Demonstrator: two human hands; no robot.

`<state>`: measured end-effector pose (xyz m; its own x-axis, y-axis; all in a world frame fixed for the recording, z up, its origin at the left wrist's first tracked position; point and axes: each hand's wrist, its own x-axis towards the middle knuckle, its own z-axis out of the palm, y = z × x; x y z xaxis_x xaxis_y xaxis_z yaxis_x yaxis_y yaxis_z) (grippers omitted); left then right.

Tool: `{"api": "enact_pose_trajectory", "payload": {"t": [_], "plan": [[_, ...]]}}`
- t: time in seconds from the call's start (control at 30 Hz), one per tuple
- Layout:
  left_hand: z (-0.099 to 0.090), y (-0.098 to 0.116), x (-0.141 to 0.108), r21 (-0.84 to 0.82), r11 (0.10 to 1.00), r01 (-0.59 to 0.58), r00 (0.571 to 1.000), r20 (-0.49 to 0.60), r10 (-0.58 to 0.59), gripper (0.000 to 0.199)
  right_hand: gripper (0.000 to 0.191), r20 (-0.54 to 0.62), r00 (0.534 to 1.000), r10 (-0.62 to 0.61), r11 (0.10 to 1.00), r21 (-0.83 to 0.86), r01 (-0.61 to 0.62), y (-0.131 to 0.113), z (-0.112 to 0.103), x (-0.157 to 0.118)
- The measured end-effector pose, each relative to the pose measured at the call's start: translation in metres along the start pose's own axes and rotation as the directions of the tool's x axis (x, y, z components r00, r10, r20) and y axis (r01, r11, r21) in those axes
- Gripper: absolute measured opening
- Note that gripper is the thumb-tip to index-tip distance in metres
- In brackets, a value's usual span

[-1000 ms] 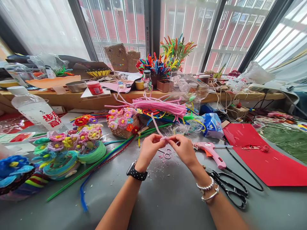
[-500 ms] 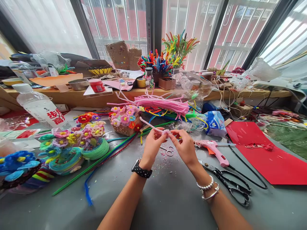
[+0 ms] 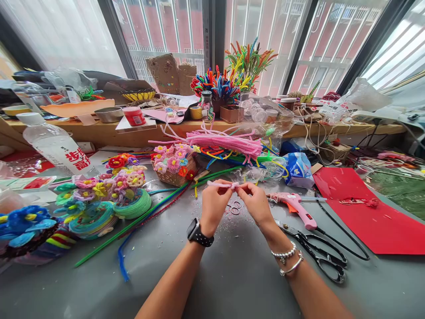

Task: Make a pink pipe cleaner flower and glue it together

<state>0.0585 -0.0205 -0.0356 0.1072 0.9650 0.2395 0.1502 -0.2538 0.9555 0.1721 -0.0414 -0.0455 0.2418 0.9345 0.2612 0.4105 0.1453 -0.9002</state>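
Observation:
Between my two hands is a pale pink pipe cleaner (image 3: 235, 185), bent into a small bunched shape, with its straight end pointing left past my left fingers. My left hand (image 3: 215, 201) pinches it from the left, thumb against fingers. From the other side my right hand (image 3: 254, 201) pinches the bunched end; both sets of fingertips nearly meet. Small scissors (image 3: 235, 207) lie on the table just behind and below the hands, their blades partly covered. A thick bundle of pink pipe cleaners (image 3: 226, 142) rests beyond, and a basket of pipe-cleaner flowers (image 3: 174, 166) stands behind to the left.
A pink glue gun (image 3: 299, 208) and large black scissors (image 3: 318, 250) lie right of my right arm. Farther right is red card (image 3: 372, 217). Green and blue pipe cleaners (image 3: 142, 221), flower pots (image 3: 133, 204) and a plastic bottle (image 3: 59, 144) occupy the left. A cluttered shelf (image 3: 179, 130) runs behind.
The pipe cleaner's straight end has swung down from slanting upward to nearly level. My left hand has turned and shifted slightly right; my right hand keeps its pinch.

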Motion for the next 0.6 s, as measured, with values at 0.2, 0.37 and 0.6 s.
{"api": "enact_pose_trajectory", "payload": {"t": [0.2, 0.37, 0.6], "plan": [[0.001, 0.004, -0.001, 0.028, 0.998, -0.056, 0.995, 0.082, 0.053, 0.020, 0.015, -0.145, 0.963, -0.228, 0.936, -0.306, 0.175, -0.002, -0.001, -0.003], [-0.021, 0.010, 0.008, -0.022, 0.999, -0.045, 0.988, 0.146, 0.047, 0.031, 0.012, -0.043, 0.911, -0.409, 0.797, -0.503, 0.334, 0.004, -0.018, 0.007], [-0.038, 0.013, 0.011, 0.162, 0.914, -0.373, 0.871, -0.279, 0.405, 0.020, 0.008, -0.018, 0.879, -0.477, 0.742, -0.544, 0.391, 0.004, -0.023, 0.009]]}}
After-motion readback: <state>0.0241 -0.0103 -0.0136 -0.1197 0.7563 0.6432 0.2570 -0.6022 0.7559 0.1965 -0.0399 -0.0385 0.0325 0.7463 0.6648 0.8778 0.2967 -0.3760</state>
